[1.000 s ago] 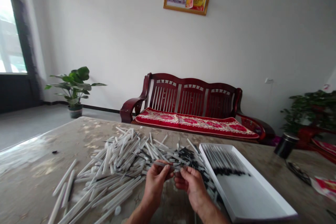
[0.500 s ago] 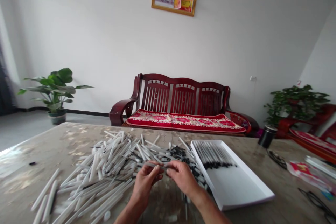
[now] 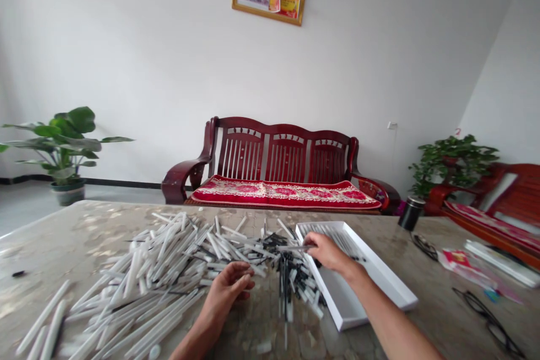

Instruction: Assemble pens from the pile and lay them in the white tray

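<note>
Grey and slender, a pen-like stick (image 3: 293, 247) is poking out leftward from the right hand (image 3: 323, 250), right of the frame's centre; that grip is clamping its right end by the left wall of a white box (image 3: 388, 277). At lower centre, the left hand (image 3: 232, 284) is curling loosely, thumb and fingers apart, showing nothing between them. Inside the box, similar sticks (image 3: 346, 239) are lying in a row. Good handling is probably calling for turning the held stick parallel to them, clearing the wall and lowering it without nudging its neighbours.
</note>
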The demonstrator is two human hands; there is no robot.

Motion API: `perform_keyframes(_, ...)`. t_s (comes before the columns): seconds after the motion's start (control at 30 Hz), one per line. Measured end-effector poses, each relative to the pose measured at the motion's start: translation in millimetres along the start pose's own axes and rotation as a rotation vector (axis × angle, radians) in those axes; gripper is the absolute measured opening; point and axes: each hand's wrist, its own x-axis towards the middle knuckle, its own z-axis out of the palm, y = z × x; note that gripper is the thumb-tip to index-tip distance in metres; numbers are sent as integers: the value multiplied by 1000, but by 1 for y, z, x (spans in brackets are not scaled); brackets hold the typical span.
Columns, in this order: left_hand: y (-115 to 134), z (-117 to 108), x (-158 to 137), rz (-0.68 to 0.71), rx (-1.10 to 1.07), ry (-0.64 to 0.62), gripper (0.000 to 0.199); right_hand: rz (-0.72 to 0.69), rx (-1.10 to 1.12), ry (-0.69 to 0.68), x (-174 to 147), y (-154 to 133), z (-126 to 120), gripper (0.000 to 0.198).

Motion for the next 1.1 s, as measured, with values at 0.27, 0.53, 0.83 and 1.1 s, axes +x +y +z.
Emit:
perform_keyframes(0.27, -6, 0, 5, -35, 31, -45, 48, 135, -302, 130, 0, 92, -89, 28)
perform_keyframes(0.53, -17, -8, 13, -47, 6, -56, 52, 154, -468, 67, 25, 125, -95, 26)
perform_keyframes(0.83, -15, -6, 11, -15, 25, -28, 49, 217, -554, 59, 55, 145, -70, 50)
perform_keyframes(1.1, -17, -8, 4, 247, 421, 44, 21, 307, -570, 75, 45, 138, -48, 41)
